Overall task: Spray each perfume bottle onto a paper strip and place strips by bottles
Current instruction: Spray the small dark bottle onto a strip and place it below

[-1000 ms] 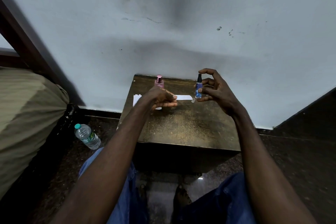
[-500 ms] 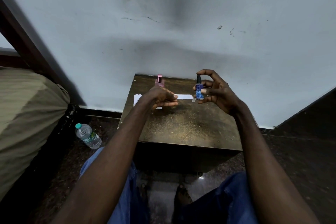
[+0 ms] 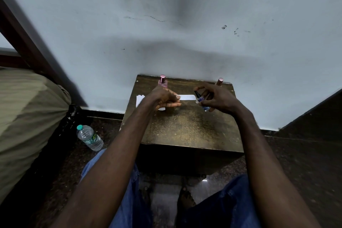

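My right hand [image 3: 219,98] grips a small blue perfume bottle [image 3: 200,99], tilted with its black nozzle leaning left toward the end of a white paper strip [image 3: 187,97]. My left hand [image 3: 164,98] pinches that strip and holds it level above the small wooden table [image 3: 187,126]. A pink perfume bottle [image 3: 162,82] stands upright at the table's back edge, just behind my left hand. A second bottle with a rose cap [image 3: 219,81] shows at the back right, mostly hidden by my right hand. More white strips [image 3: 139,99] lie under my left wrist.
The table stands against a pale wall [image 3: 185,33]. A plastic water bottle [image 3: 89,137] lies on the dark floor to the left, beside a bed with an olive cover [image 3: 24,116]. My knees in blue jeans [image 3: 231,205] are below the table.
My right hand has lowered and tipped the blue bottle from upright to leaning left at the strip's end. The rose-capped bottle behind it has come into sight. My left hand stays put.
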